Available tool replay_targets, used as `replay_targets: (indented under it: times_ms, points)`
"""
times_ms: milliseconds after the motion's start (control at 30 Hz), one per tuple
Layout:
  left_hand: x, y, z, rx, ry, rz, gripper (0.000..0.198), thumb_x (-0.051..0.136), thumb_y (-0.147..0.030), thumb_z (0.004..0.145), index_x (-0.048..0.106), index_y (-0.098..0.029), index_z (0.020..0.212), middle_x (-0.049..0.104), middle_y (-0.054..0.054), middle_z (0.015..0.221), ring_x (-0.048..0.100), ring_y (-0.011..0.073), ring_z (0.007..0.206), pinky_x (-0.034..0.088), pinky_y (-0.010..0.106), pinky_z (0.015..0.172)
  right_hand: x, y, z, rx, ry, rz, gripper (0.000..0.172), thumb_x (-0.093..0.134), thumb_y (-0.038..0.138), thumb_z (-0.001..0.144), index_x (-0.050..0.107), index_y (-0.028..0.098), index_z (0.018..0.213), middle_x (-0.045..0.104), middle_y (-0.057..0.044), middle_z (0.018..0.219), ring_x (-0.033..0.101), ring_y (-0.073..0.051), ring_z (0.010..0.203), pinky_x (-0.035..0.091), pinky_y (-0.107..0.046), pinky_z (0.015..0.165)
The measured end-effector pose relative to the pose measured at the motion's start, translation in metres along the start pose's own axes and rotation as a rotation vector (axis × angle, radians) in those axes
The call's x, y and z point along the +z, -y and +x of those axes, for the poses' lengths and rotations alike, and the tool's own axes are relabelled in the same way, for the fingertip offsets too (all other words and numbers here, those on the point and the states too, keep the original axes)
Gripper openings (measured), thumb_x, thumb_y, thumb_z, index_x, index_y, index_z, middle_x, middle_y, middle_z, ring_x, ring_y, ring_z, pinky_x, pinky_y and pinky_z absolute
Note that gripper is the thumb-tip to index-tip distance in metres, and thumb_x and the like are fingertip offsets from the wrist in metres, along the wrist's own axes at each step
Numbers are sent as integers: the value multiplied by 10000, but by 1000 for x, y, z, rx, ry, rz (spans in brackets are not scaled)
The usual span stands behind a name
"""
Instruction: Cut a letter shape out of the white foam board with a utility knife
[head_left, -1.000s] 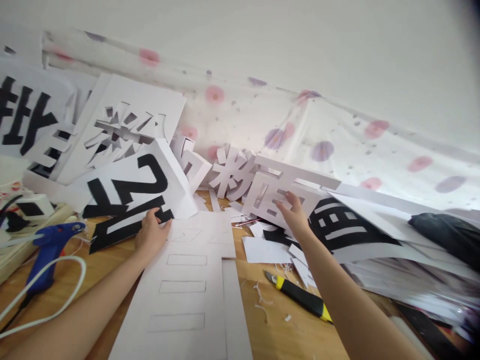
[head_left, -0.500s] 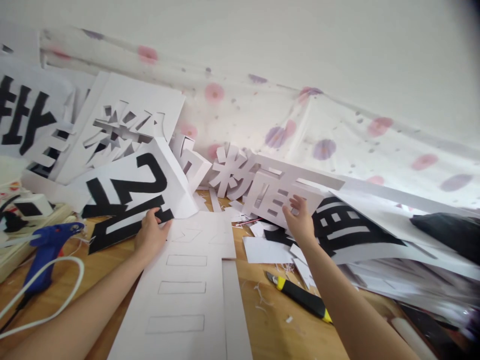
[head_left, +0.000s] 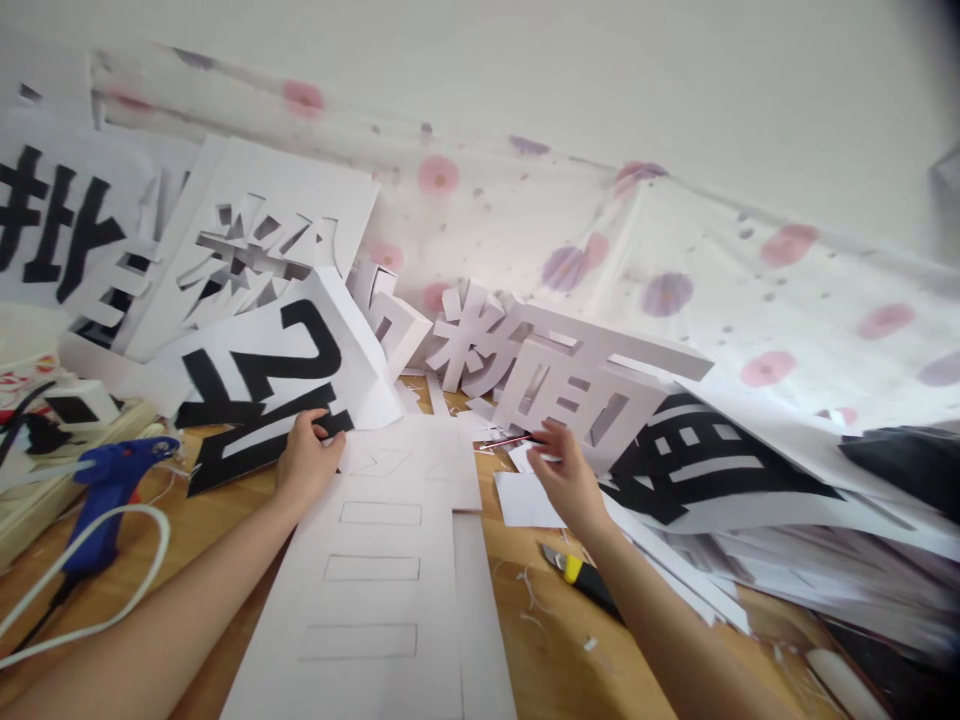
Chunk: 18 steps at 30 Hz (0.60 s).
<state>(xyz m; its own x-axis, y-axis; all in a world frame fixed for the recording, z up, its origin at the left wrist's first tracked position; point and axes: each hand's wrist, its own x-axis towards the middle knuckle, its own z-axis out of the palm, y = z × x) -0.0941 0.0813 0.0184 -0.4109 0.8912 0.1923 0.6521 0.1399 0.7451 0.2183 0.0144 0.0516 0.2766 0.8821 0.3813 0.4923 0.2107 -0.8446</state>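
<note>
Board, white and marked with pencil outlines, lies flat on the wooden table, running from the bottom edge of the view up between the person's two forearms. Three rectangles are drawn down its length, with fainter slanted shapes near its far end. Along its right side a second white strip shows.

At the board's far left edge rests the left hand, thumb and fingers a little apart, fingertips over the lower corner of a card that bears a large black character. Whether it pinches the card or only presses there, one cannot tell.

To the right of the board hangs the right hand, fingers half curled and slightly parted. Its fingertips are at the near end of a thin dark-red stick; whether they grip it is too small to tell. Below this hand lies a white scrap, and near the wrist a yellow-and-black cutter, partly covered by the forearm.

Beyond the hands stand white block characters, in front of a flowered cloth. A blue glue gun stands at far left, and a black-printed sheet lies at right.
</note>
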Motion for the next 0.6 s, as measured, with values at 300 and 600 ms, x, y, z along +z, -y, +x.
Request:
replay_targets:
  times_ms: [300, 600]
  points:
    - [-6, 13, 23, -91, -234, -144, 340, 569, -297, 735, 518, -229, 1064, 562, 31, 912, 586, 183, 744, 456, 285, 617, -5, 14, -112, 643, 803, 951, 518, 627, 497, 710, 567, 202, 1131, 615, -113, 1109, 559, -275, 1025, 401, -439, 876]
    - [-1, 17, 20, -91, -198, -94, 331, 558, -298, 730, 526, -210, 1047, 555, 58, 926, 582, 201, 734, 468, 329, 645, 2, 11, -111, 642, 749, 1031, 159, 691, 148, 656, 663, 151, 812, 631, -1, 631, 587, -123, 596, 464, -277, 681]
